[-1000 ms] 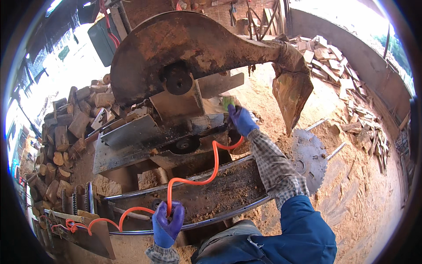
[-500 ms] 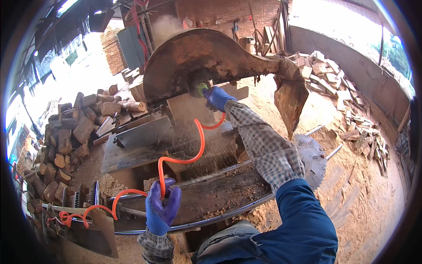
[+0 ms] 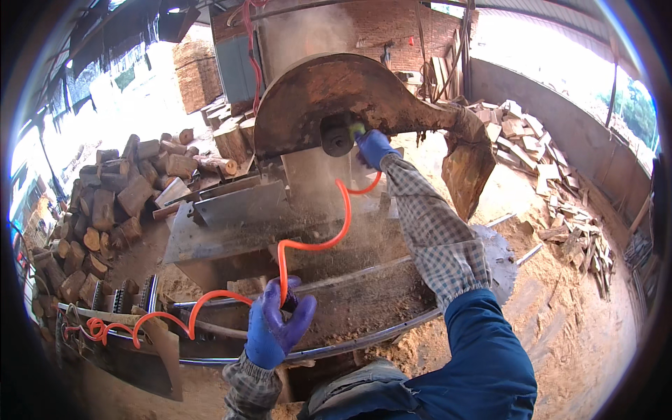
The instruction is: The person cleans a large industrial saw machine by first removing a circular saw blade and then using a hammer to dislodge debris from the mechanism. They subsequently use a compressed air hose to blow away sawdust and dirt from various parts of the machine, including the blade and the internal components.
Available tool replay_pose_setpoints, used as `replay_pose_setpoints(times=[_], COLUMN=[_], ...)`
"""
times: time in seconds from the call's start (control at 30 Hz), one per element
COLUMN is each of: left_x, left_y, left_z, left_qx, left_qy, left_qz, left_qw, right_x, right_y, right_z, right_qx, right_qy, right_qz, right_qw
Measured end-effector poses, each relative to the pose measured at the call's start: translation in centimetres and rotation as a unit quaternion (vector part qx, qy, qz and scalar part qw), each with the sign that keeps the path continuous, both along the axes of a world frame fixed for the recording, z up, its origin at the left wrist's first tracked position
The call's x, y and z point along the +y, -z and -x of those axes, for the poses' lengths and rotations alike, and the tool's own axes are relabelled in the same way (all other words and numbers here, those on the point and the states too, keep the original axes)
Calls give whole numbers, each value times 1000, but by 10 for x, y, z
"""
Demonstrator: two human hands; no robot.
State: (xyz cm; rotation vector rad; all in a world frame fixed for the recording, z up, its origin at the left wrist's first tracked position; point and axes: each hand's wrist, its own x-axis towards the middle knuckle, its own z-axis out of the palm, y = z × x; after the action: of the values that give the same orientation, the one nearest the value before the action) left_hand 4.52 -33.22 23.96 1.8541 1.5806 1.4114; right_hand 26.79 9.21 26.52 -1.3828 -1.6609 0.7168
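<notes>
The right hand (image 3: 373, 148), in a blue glove, is stretched far forward and closed around a small green-tipped nozzle (image 3: 357, 130) at the end of an orange hose (image 3: 318, 244). The tip sits right beside the dark round hub (image 3: 337, 142) under the rusty curved saw guard (image 3: 364, 98), just to the hub's right, touching it or almost so; I cannot tell which. A haze of fine dust hangs around the steel housing below the hub.

From that hand the hose drops down and toward the person, swinging left in a loose S-shaped curve. Its long run lies roughly along the line from the hub back to the body. The left hand (image 3: 274, 327), also gloved in blue, is close to the chest and grips the hose partway along, fingers wrapped round it. Beyond this grip the hose loops off to the left and ends in a tangle of coils (image 3: 105, 327) by a metal plate.

So the right hand is the one at the hub, while the left only holds the hose lower down, well apart from it.

Sawdust covers the metal table (image 3: 238, 231) between the two hands. Cut logs (image 3: 112, 203) are stacked on the left, and split wood (image 3: 553, 189) lies on the right.
</notes>
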Motion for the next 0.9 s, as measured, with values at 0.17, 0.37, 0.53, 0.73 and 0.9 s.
replay_pose_setpoints(times=[0.17, 0.37, 0.53, 0.73, 0.9], left_x=[-3, 5, 27, 26, 28], left_y=[1, 2, 10, -12, -3], left_z=[5, 7, 3, 4, 10], left_qx=[-36, -19, 100, 57, 72], left_qy=[20, -1, -40, -60, -50], left_qz=[38, 20, -65, 96, 58], left_qw=[998, 1000, 992, 992, 995], right_x=[-21, 12, 46, 51, 65], right_y=[-18, -8, 1, -11, -7], right_z=[17, 20, 28, 60, 66], right_qx=[-41, -126, -144, -152, -149], right_qy=[-18, -29, -45, -100, -67], right_qz=[73, -14, -103, -39, 2], right_qw=[996, 992, 983, 982, 987])
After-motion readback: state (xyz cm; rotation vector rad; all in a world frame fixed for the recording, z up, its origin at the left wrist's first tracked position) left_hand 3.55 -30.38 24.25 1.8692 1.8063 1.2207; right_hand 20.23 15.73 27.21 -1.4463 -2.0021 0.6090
